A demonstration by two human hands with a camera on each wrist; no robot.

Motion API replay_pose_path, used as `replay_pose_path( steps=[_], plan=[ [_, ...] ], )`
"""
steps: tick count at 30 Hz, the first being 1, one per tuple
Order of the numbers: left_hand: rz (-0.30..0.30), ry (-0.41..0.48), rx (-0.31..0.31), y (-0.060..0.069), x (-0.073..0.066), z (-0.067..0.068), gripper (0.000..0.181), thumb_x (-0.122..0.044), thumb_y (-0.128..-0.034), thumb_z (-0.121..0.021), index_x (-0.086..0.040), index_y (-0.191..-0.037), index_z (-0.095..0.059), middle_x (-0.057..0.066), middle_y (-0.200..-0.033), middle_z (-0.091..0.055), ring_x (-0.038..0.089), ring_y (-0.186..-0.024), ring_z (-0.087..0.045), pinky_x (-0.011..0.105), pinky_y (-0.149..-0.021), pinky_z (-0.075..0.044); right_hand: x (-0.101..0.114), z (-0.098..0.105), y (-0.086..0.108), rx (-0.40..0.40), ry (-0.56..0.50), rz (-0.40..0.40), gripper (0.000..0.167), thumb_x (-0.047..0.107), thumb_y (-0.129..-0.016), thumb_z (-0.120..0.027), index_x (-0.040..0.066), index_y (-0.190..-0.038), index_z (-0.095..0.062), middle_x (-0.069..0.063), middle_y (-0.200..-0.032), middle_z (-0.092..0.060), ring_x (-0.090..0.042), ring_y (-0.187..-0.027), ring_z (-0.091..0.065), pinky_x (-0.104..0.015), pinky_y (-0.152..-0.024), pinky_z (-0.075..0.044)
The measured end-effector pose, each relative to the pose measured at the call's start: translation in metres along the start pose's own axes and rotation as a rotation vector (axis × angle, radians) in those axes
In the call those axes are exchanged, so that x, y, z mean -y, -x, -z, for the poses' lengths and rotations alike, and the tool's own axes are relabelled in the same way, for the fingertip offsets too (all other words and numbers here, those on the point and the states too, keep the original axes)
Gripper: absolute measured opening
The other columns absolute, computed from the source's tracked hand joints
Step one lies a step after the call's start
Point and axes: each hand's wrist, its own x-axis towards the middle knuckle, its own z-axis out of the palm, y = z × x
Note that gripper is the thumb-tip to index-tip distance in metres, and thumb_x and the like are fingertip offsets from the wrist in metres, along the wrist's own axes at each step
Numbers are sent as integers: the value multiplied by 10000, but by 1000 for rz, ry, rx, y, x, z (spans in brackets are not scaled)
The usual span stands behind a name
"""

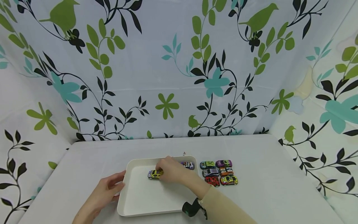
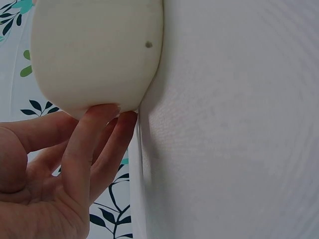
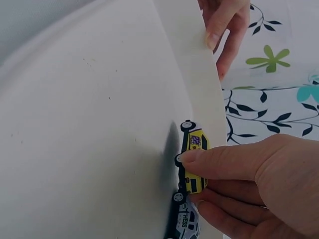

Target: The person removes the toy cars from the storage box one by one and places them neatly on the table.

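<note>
My right hand [image 1: 170, 169] pinches a yellow toy car [image 3: 196, 162] between thumb and fingers, at the far side of the white tray [image 1: 153, 199]. A white toy car marked HESS [image 3: 185, 221] sits close behind it in the right wrist view. Partly covered by the hand, a purple and white toy car [image 1: 188, 165] lies in the tray's far right corner. My left hand [image 1: 104, 189] is at the tray's left end. Its fingertips touch the outer wall [image 2: 104, 84] in the left wrist view.
Right of the tray, several toy cars stand in two columns, among them a green one [image 1: 207, 165], a red one [image 1: 212, 181] and a yellow one [image 1: 228, 180]. The white tabletop [image 1: 268, 193] meets patterned cloth [image 1: 179, 77] at the back and sides.
</note>
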Motion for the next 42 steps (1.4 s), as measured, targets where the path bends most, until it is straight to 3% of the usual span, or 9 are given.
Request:
replay_pose_path(
  steps=[5,13,18,24,27,34,42],
  plan=[
    [9,-5,-4,-1,1,1,541,-78,-992,-602,-4,-1496,-420,293,-1479,-455,340,-1192,-618,456,-823,-610,-3,1,4,-14,14,6,281,79,-803,-812,103,-1080,-773,17,-1055,-751,-70,-937,-662,-211,-845,-543],
    [3,9,5,-1,3,1,544,-80,-992,-603,-3,-1498,-416,292,-1491,-442,390,-1271,-559,458,-834,-607,-10,5,11,-39,8,50,230,69,-803,-801,117,-1027,-780,61,-956,-737,-7,-778,-574,-174,-758,-500],
    [-5,16,11,0,3,1,535,-72,-997,-593,3,-1496,-416,292,-1490,-443,366,-1251,-578,456,-839,-607,-13,10,18,-37,-13,48,209,81,-811,-803,119,-1015,-774,67,-947,-725,-26,-791,-580,-173,-737,-502],
    [-1,5,8,0,1,2,535,-79,-999,-592,-3,-1498,-415,290,-1488,-446,365,-1240,-586,462,-842,-605,-19,16,29,-46,-35,18,260,117,-832,-802,128,-1090,-766,50,-1082,-732,-42,-982,-639,-256,-908,-534],
    [-1,4,11,0,1,2,535,-84,-1001,-591,-4,-1500,-413,288,-1490,-445,368,-1248,-580,465,-848,-603,-24,20,36,-69,-20,24,257,135,-835,-804,136,-1089,-763,56,-1059,-735,-50,-969,-647,-344,-963,-523],
    [-3,7,11,0,-1,3,533,-82,-1000,-592,-2,-1497,-416,290,-1492,-442,359,-1240,-588,454,-841,-606,-33,25,50,-111,-34,58,245,123,-826,-806,114,-1066,-761,30,-1012,-736,-72,-887,-629,-254,-829,-530],
    [3,3,13,0,-1,2,537,-85,-999,-596,2,-1497,-414,291,-1493,-439,372,-1253,-576,461,-843,-605,-42,22,61,-142,-75,47,263,116,-836,-796,125,-1094,-746,44,-1052,-720,-76,-952,-625,-297,-911,-536]
  ],
)
